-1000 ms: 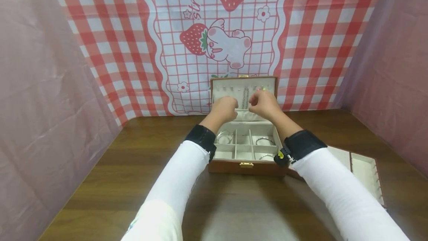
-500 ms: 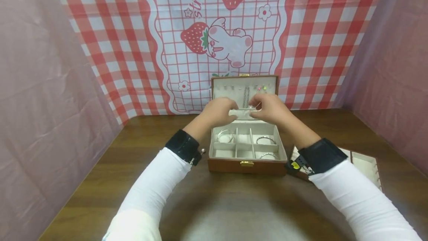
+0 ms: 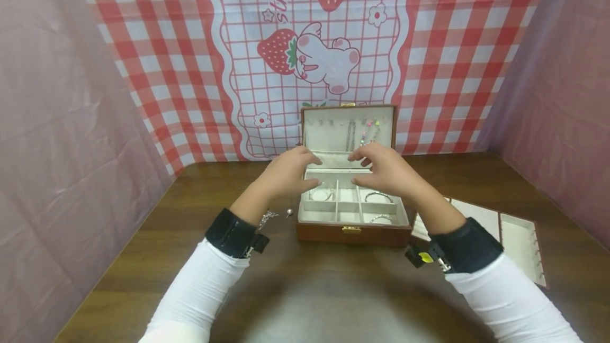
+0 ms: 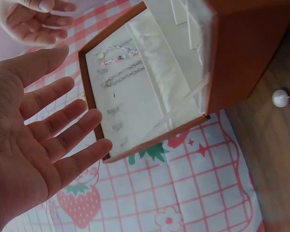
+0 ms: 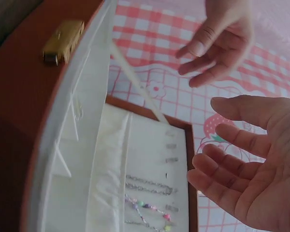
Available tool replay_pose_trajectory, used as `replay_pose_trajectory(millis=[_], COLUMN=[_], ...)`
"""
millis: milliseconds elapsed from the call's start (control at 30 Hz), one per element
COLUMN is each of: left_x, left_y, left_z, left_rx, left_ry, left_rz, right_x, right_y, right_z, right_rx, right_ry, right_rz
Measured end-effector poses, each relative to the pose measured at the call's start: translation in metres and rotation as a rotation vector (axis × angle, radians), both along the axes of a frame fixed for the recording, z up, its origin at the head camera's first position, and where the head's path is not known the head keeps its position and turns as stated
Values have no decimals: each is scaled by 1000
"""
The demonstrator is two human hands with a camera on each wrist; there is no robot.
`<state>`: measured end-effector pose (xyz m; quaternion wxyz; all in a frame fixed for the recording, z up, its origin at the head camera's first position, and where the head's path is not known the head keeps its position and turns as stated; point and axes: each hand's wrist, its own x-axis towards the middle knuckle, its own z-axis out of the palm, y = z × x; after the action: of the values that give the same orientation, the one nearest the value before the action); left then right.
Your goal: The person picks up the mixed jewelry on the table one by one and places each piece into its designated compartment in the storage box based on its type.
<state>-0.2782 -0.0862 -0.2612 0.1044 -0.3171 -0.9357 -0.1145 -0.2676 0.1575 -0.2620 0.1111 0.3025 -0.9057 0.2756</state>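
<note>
A brown jewelry box [image 3: 324, 233] stands with its lid up. My left hand [image 3: 286, 172] hovers over its left side, fingers spread apart and holding nothing. Opposite it, my right hand [image 3: 393, 173] hovers over the right compartments, fingers loosely bent and also holding nothing. On the lid's cream lining hang a silver chain necklace [image 5: 147, 185] and a colorful beaded necklace [image 4: 121, 57]. Silver bangles lie in the divided base: one at the back left [image 3: 321, 195], one at the back right [image 3: 378, 198] and one at the front right [image 3: 381, 219].
Right of the box lies a cream-lined tray [image 3: 519, 242] with a brown edge, partly behind my right forearm. A pearl stud [image 3: 289, 211] and a silver chain-like piece [image 3: 268, 216] are on the wooden table [image 3: 200, 195] at left. A checked strawberry cloth [image 3: 314, 68] hangs behind.
Both hands have drawn apart and come lower, away from the lid, and their fingers have spread. The beaded necklace, the pearl stud and more of the tray have come into sight.
</note>
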Motion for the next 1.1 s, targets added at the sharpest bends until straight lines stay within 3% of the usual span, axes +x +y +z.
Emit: replay_pose_trajectory(millis=[367, 700, 867, 1100], left_x=[18, 31, 29, 17], left_y=[-29, -50, -62, -76], left_z=[-30, -40, -43, -51], left_rx=[95, 159, 161, 171], left_ry=[31, 26, 6, -43], left_rz=[-18, 44, 96, 133], right_x=[21, 32, 37, 41], right_y=[-4, -20, -28, -35], right_z=[-26, -38, -41, -45], right_rx=[8, -6, -27, -34], right_ry=[-39, 18, 40, 63], right_rz=[111, 207, 219, 231])
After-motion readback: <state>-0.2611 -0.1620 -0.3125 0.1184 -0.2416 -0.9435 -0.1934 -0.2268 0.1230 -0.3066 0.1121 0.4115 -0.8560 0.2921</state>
